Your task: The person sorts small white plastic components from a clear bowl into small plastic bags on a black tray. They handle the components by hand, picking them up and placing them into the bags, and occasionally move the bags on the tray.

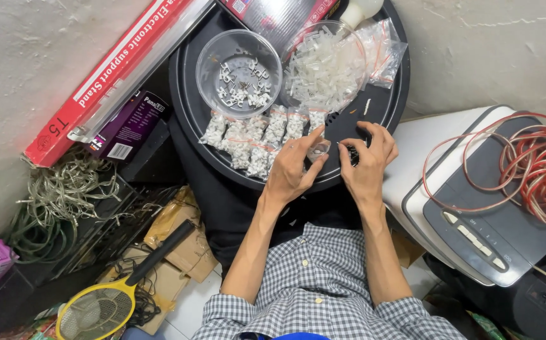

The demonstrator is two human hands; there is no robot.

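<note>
Checked shirt sleeves (323, 296) are framing the bottom of the view, and from them both forearms are reaching up to a round black tray (386, 104). Left hand (292, 167) is pinching a small clear plastic bag (318, 150) between thumb and fingertips, while the right hand (367, 160) is curling its fingers narrowly just beside the bag, over the tray's near edge. Filled bags (254, 138) are lying in a row to the left, below a clear bowl of white clips (239, 72) and another bowl of translucent pieces (324, 66).
</note>
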